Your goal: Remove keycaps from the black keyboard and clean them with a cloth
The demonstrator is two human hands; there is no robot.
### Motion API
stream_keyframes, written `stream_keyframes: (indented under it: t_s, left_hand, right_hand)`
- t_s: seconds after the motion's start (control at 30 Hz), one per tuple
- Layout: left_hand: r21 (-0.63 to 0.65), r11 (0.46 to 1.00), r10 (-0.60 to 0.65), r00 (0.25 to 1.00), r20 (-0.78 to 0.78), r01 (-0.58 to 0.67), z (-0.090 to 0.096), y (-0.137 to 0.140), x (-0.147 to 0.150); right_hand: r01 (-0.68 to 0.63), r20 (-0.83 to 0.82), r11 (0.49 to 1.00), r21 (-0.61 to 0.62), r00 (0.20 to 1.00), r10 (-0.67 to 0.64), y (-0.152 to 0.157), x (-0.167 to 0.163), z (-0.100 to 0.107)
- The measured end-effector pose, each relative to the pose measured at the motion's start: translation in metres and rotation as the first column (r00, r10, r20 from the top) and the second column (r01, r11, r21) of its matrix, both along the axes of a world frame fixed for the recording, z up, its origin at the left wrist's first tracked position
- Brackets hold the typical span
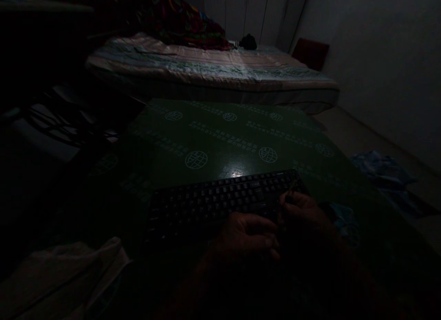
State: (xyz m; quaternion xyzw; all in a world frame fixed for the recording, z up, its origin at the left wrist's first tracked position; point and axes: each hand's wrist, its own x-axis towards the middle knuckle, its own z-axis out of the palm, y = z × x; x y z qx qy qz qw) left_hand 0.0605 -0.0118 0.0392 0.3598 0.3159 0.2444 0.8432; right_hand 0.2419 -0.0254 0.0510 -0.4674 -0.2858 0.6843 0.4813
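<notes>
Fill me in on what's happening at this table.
A person is working in dim light over a black keyboard lying on a green, printed table. Their right hand, over the keyboard's right end, appears to pinch a thin item, too dark to identify. The left hand is close beside it, near the keyboard's front edge; whether it holds anything is unclear. A bed stands beyond the table.

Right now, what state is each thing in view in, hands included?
Keyboard: flat, keys up, partly hidden by the hands.
Left hand: fingers bent; too dark to tell any grip.
Right hand: fingers pinched on a thin object, too dark to identify.
Green table: dim, with a glare patch.
Pale cloth: crumpled.
Patterned blanket: heaped.
Striped bedsheet: spread, creased.
</notes>
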Motion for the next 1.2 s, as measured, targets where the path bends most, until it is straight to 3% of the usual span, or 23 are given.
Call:
stream_keyframes:
  t_s: [0.2, 0.37, 0.53, 0.7, 0.83, 1.0, 1.07, 1.2]
  left_hand:
    - [0.199, 0.978, -0.020, 0.974, -0.224, 0.065, 0.003, -0.003, 0.001]
    - [0.428, 0.882, 0.000, 0.908, -0.419, 0.197, 0.006, -0.004, 0.003]
    - [0.676, 0.684, 0.093, 0.887, -0.453, 0.274, 0.001, -0.005, 0.003]
    - [0.864, 0.438, 0.256, 0.887, -0.384, 0.248, -0.011, -0.008, 0.006]
    - [0.937, 0.287, 0.353, 0.888, -0.295, 0.197, -0.013, -0.010, 0.009]
    - [0.961, 0.083, 0.434, 0.859, -0.272, 0.262, -0.018, -0.009, 0.010]
    - [0.961, 0.031, 0.451, 0.854, -0.258, 0.274, -0.023, -0.007, 0.010]
    - [0.969, 0.024, 0.488, 0.844, -0.224, 0.244, -0.031, -0.004, 0.011]
  right_hand:
    - [-0.037, 0.136, 0.999, 0.009, 0.990, 0.035, -0.001, 0.001, -0.002]
    - [-0.099, 0.443, 0.994, 0.037, 0.894, 0.072, -0.004, -0.001, 0.008]
    - [-0.087, 0.650, 0.994, 0.064, 0.759, 0.025, -0.006, -0.010, 0.021]
    - [-0.109, 0.699, 0.989, 0.096, 0.715, 0.011, -0.009, -0.014, 0.027]
    - [-0.115, 0.763, 0.982, 0.151, 0.645, -0.042, -0.009, -0.012, 0.023]
    - [-0.089, 0.781, 0.974, 0.209, 0.615, -0.111, -0.008, -0.013, 0.018]
    - [-0.087, 0.773, 0.972, 0.218, 0.624, -0.117, -0.008, -0.013, 0.016]
    - [-0.067, 0.724, 0.967, 0.245, 0.676, -0.137, -0.007, -0.013, 0.014]
